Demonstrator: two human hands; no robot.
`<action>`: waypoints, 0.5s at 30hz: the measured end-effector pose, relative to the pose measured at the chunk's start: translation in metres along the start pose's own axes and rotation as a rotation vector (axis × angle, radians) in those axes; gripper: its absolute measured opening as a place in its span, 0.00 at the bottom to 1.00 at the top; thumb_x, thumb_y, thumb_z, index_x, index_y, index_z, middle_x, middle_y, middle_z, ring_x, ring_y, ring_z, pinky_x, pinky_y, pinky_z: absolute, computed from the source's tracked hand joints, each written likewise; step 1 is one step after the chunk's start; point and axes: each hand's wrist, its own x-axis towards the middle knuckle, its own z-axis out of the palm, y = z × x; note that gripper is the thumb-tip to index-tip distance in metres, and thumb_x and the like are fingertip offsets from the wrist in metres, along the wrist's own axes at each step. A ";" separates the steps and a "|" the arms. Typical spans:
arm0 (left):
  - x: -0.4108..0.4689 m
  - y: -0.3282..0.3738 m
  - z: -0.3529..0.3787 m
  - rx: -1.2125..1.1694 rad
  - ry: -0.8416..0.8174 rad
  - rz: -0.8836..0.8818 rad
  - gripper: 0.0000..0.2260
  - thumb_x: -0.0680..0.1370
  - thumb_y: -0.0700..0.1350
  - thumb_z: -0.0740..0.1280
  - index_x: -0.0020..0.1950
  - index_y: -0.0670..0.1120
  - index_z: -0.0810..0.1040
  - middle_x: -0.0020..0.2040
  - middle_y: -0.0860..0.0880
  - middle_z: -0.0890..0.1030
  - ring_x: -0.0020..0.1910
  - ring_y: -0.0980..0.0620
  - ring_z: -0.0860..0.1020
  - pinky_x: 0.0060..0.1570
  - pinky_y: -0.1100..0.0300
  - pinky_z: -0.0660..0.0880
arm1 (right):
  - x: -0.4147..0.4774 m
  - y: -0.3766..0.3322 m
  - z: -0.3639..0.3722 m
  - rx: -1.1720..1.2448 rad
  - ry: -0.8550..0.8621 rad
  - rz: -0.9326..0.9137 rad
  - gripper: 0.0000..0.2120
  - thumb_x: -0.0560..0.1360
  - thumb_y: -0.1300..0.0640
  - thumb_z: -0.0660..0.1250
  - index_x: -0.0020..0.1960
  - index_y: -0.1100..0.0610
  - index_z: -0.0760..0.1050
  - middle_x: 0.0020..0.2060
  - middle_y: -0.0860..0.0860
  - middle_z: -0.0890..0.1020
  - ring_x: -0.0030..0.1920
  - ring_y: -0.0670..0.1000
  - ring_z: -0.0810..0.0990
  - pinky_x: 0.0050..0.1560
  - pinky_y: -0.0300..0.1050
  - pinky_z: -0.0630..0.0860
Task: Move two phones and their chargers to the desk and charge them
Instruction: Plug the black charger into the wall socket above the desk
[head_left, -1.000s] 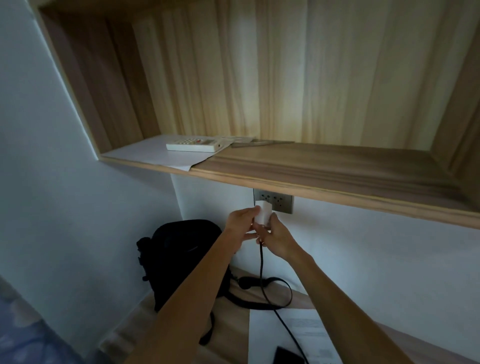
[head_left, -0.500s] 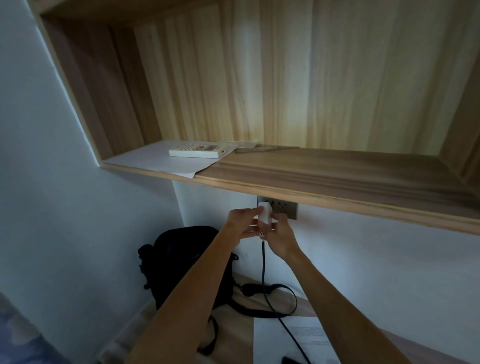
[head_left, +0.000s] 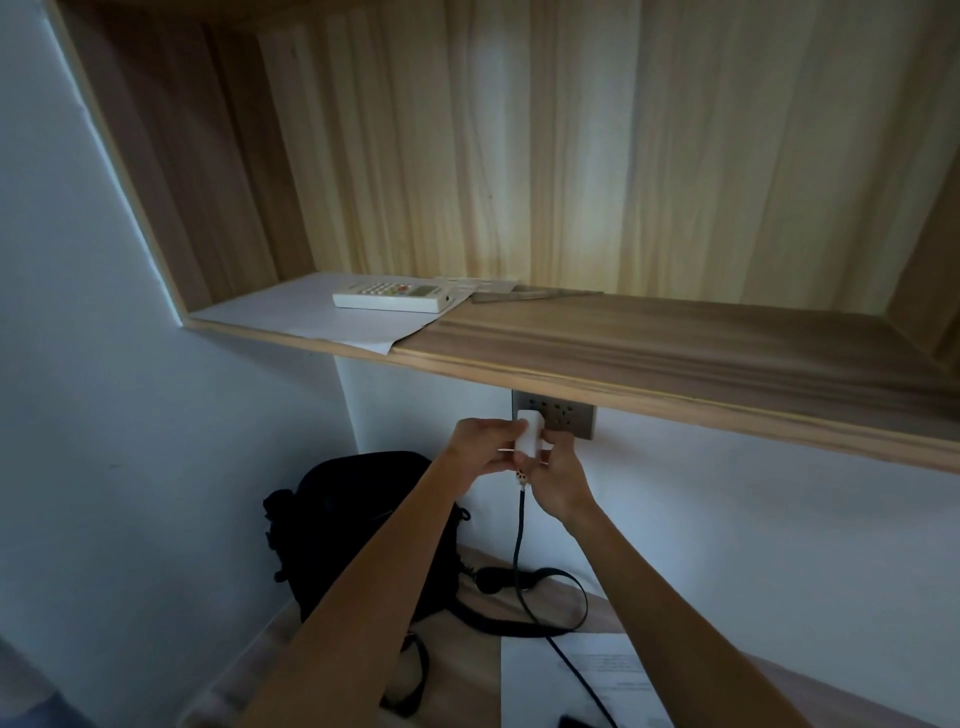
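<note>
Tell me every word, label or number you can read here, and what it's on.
Nothing here can be read.
The remote control on the shelf: button and display markings, too small.
The sheet of paper on the desk: printed lines, blurred.
The white charger and wall socket: no markings visible.
</note>
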 end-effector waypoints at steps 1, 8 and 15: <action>0.000 -0.001 0.000 0.001 0.002 0.008 0.17 0.75 0.44 0.75 0.60 0.36 0.81 0.49 0.41 0.86 0.42 0.47 0.87 0.39 0.60 0.82 | 0.000 0.001 0.001 -0.008 0.001 0.006 0.22 0.80 0.61 0.66 0.68 0.64 0.61 0.47 0.51 0.76 0.39 0.42 0.76 0.35 0.32 0.75; 0.004 -0.013 0.004 0.105 0.075 0.072 0.15 0.77 0.42 0.74 0.62 0.38 0.81 0.50 0.41 0.85 0.42 0.50 0.85 0.45 0.60 0.81 | -0.002 -0.002 0.004 0.004 0.031 0.028 0.26 0.79 0.62 0.66 0.72 0.62 0.58 0.67 0.59 0.71 0.53 0.53 0.77 0.48 0.41 0.74; 0.006 -0.006 0.001 0.105 0.088 0.059 0.14 0.74 0.44 0.77 0.58 0.42 0.84 0.48 0.44 0.86 0.42 0.50 0.86 0.42 0.61 0.81 | -0.006 -0.004 0.006 0.054 0.028 0.036 0.23 0.80 0.61 0.65 0.71 0.62 0.59 0.61 0.59 0.76 0.42 0.43 0.76 0.40 0.35 0.75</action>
